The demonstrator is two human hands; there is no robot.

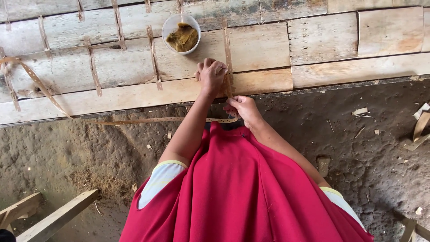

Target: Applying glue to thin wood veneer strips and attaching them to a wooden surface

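Taping of veneer sheet seams, pressing step

Left hand (211, 75) fingers curled shut, pressing perforated tape strip (228, 56) onto veneer sheet (268, 47) just below paste bowl (181, 33); right hand (242, 110) pinches strip's tail at sheet's edge; next likely needs firm smoothing.

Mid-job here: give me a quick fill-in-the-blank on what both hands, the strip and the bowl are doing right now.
1. The left hand presses a thin perforated strip onto the wooden ____ surface.
2. The right hand holds the strip's lower end at the surface's ____ edge.
3. The white bowl beyond the left hand holds a ____ paste.
4. The person's red garment hangs above a ____ floor.

Missing words: plank; near; brown; dirt
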